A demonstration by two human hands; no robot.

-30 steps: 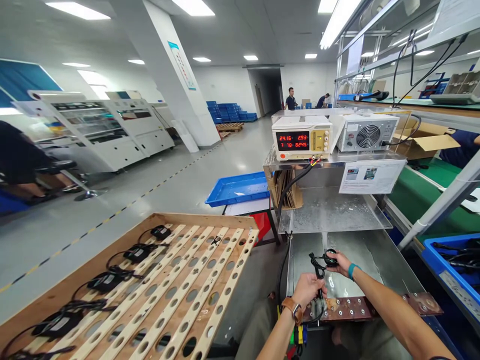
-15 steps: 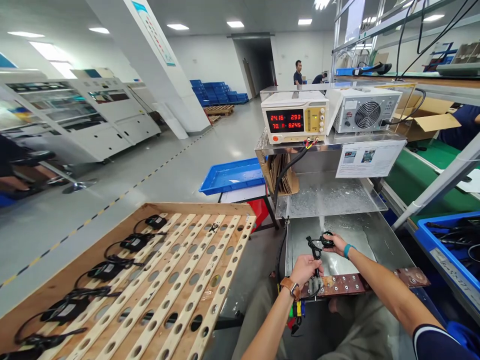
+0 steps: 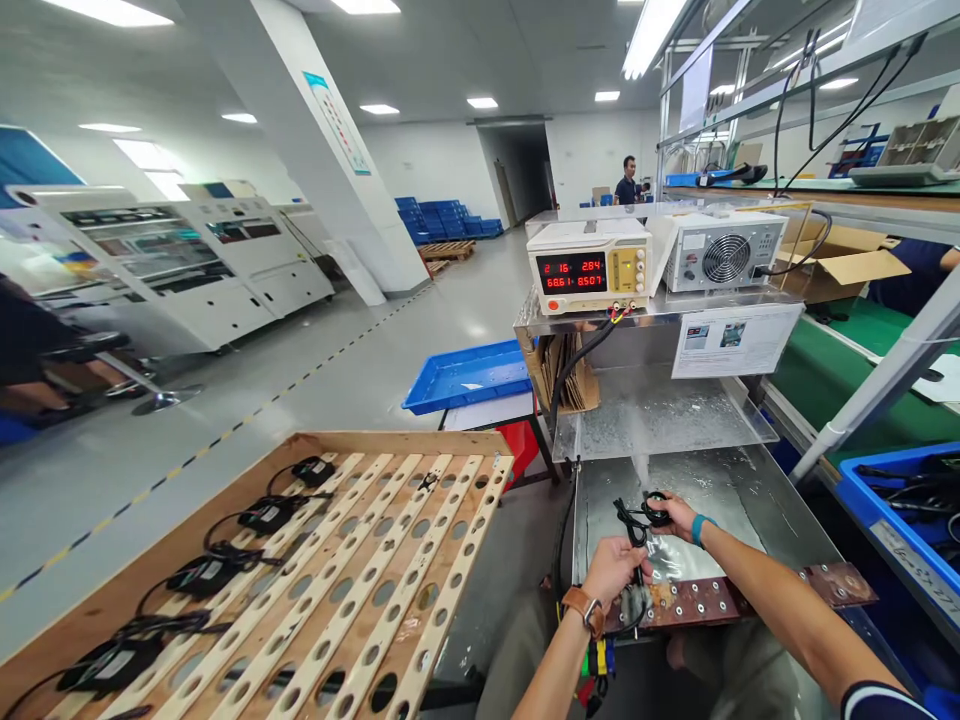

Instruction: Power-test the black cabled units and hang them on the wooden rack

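My left hand (image 3: 613,568) is closed on a bundled black cable (image 3: 631,522), just above a brown strip with metal studs (image 3: 709,602) along the near edge of a metal bench. A loop of the same cable sits in the closed fingers of my right hand (image 3: 676,518), farther forward over the bench. The cable's lower end runs down by the left fingers toward the strip; whether it touches a stud is hard to make out. Colored leads (image 3: 598,660) hang beneath the strip's left end.
A wooden rack (image 3: 322,590) with perforated slats and several black adapters (image 3: 199,575) stands at left. Ahead, a power supply (image 3: 589,270) with red digits tops a metal shelf. A blue tray (image 3: 469,380) lies beyond the rack; a blue bin (image 3: 904,510) of cables stands right.
The view has tilted up slightly, so everything sits lower in the picture. Both hands keep their hold on the cable in nearly the same place. The red digits have changed.
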